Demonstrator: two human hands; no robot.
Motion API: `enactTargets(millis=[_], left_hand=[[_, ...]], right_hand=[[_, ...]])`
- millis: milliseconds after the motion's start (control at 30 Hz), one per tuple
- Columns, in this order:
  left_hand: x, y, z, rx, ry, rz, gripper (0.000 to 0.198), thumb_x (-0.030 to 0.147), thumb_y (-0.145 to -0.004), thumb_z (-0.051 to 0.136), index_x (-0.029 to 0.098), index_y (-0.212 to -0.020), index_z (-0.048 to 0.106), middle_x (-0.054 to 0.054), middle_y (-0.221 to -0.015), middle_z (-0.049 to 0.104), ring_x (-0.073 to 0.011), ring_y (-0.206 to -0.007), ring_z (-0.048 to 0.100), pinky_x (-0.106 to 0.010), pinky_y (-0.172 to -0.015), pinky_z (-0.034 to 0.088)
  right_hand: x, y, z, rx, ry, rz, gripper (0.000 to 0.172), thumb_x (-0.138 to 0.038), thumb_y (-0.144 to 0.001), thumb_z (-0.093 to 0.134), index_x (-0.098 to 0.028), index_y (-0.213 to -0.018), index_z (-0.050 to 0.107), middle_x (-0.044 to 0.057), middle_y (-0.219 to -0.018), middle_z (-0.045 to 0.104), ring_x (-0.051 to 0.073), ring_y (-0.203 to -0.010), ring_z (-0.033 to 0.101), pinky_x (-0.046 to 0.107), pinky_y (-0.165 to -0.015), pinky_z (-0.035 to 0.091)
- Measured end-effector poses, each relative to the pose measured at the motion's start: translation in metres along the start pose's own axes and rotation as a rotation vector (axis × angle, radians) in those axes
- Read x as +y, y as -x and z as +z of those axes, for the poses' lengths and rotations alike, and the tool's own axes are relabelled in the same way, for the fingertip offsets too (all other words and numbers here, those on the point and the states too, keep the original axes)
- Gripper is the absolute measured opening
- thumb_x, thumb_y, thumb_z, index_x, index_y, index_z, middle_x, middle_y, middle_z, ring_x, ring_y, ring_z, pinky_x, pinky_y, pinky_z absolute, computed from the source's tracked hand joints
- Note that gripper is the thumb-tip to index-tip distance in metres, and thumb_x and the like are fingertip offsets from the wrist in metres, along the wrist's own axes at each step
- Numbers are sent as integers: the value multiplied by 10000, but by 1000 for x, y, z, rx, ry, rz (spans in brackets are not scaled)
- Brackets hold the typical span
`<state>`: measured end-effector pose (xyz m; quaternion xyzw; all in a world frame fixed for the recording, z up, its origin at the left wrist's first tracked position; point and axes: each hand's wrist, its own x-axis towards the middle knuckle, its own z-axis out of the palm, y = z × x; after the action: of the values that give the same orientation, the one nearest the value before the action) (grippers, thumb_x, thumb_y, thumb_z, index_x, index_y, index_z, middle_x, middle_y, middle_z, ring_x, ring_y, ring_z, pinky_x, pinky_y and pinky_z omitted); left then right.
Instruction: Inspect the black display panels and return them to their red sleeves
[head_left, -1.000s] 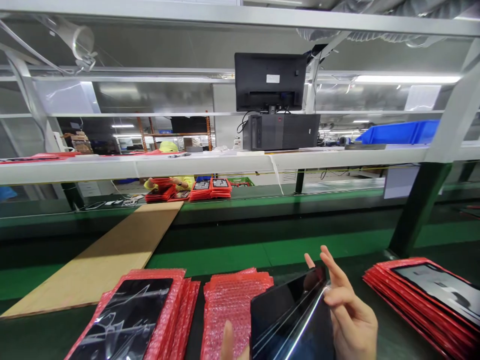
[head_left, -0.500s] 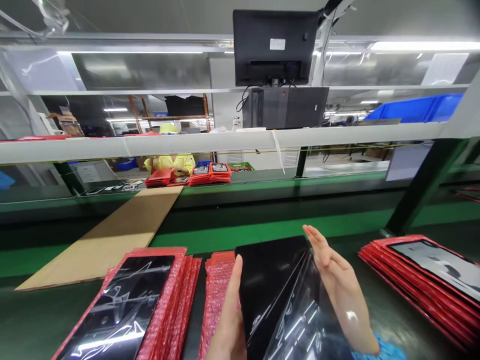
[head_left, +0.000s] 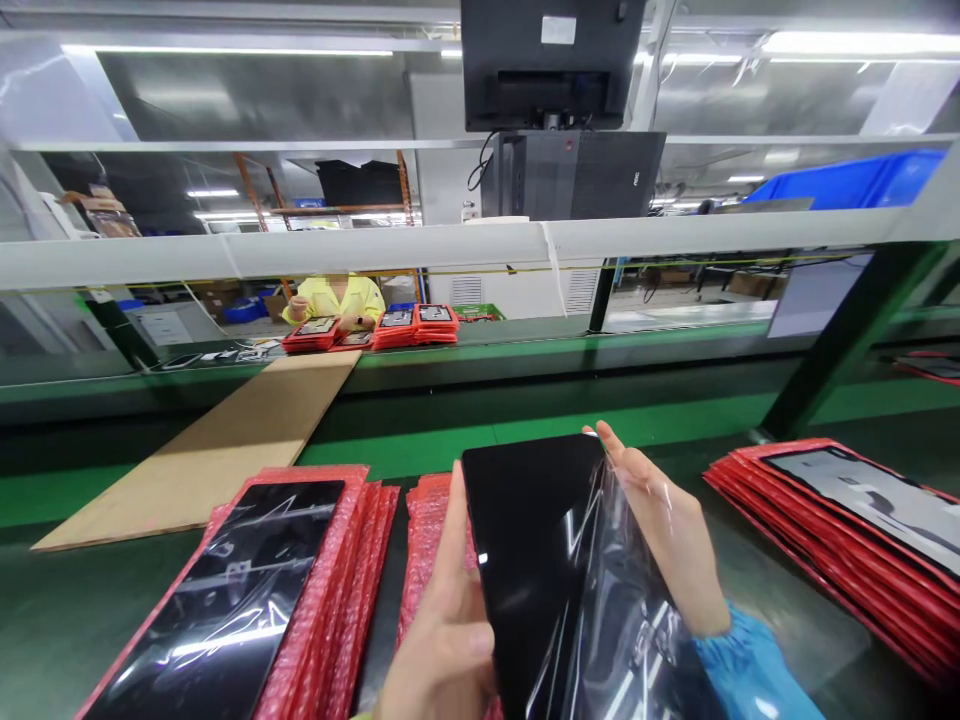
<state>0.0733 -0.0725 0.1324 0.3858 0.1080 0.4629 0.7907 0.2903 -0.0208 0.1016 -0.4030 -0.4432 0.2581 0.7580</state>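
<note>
The left hand (head_left: pixel 442 620) grips the left edge of a black tablet (head_left: pixel 521 560), with 1 finger stretched along that edge. The right hand (head_left: pixel 664 525) is at the tablet's far right corner, fingers lightly bent; I cannot tell whether they pinch the clear film (head_left: pixel 630 620) or only rest against it. The film hangs loose over the tablet's right side.

1 second ago the tablet sat lower and more tilted, with only a little of the left hand showing at its near edge; now it is higher in view, more of its dark face is bare, and a blue sleeve (head_left: pixel 754 665) has come into view behind the right hand.

The tablet is held above the near bench, partly covering the middle red pile (head_left: pixel 427 525), between the left red pile (head_left: pixel 349 590) and the right red pile (head_left: pixel 795 540). At the far bench, a co-worker (head_left: pixel 334 298) earlier held up something red; now a panel (head_left: pixel 317 326) lies face up on the stack there.
</note>
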Motion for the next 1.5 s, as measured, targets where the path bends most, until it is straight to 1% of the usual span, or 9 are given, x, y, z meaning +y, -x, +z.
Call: enactTargets(millis=[133,400,667,967,1067,1133,1233,1367,1500], left_hand=[[7,-1,3,91,26,-40,859,267,-735,524,424,-1453,80,73,-1455,414,-254,-1320,392,-467,-1102,263],[11,-9,-7,150,111,-154,764,248,-838,445,404,-1456,23,68,-1477,384,-203,-1324,389,-398,-1117,237],[3,-18,-17,177,275,-86,672,241,-838,448,353,-1454,205,32,-1387,510,-208,-1309,413,-435,-1135,193],[5,-18,-18,168,236,-50,637,245,-861,425,296,-1460,214,32,-1455,421,-200,-1373,296,-404,-1158,113],[6,-18,-17,183,166,-60,634,301,-873,452,310,-1459,208,41,-1487,369,-211,-1389,255,-396,-1157,126],[4,-18,-19,205,73,-81,733,260,-831,546,349,-1458,176,57,-1510,323,-213,-1402,219,-388,-1153,149],[-5,-19,-28,225,-153,-59,930,125,-719,680,411,-1442,170,97,-1539,241,-178,-1417,161,-330,-1150,160],[-22,-20,-53,400,-376,15,768,247,-772,669,310,-1431,281,57,-1546,229,-130,-1416,151,-253,-1137,173],[-22,-22,-92,616,-500,-1,650,383,-823,602,256,-1408,349,6,-1542,243,-198,-1418,160,-323,-1147,176]], right_hand=[[10,-4,-2,-5,-139,142,209,-454,-718,654,-286,-597,625,48,-1067,720,303,-1205,538,457,-1048,454],[10,-10,-9,81,-386,300,202,-189,-540,689,-253,-491,504,38,-790,700,297,-1206,541,525,-1133,331],[27,-18,-15,89,-362,324,181,-217,-546,690,-266,-489,525,17,-773,716,301,-1173,571,524,-1157,267],[12,-11,0,-83,-102,336,106,-302,-627,746,-257,-644,652,28,-1311,598,291,-1313,429,458,-1148,249],[1,-10,4,-140,-18,323,399,-239,-588,794,-264,-974,700,41,-1362,552,278,-1337,396,441,-1141,254],[-1,-9,6,-147,4,312,644,-246,-589,800,-301,-1198,599,36,-1367,548,256,-1337,399,440,-1130,274],[7,-7,8,-117,30,294,777,-282,-601,800,-319,-1312,489,57,-1378,535,266,-1329,411,479,-1114,288],[33,-7,4,-74,66,230,512,-395,-769,669,-300,-1254,536,47,-1391,520,244,-1308,440,432,-1070,376],[72,-16,-18,-103,201,238,283,-325,-867,603,-180,-1110,609,83,-1270,588,248,-1218,505,469,-1027,398]])
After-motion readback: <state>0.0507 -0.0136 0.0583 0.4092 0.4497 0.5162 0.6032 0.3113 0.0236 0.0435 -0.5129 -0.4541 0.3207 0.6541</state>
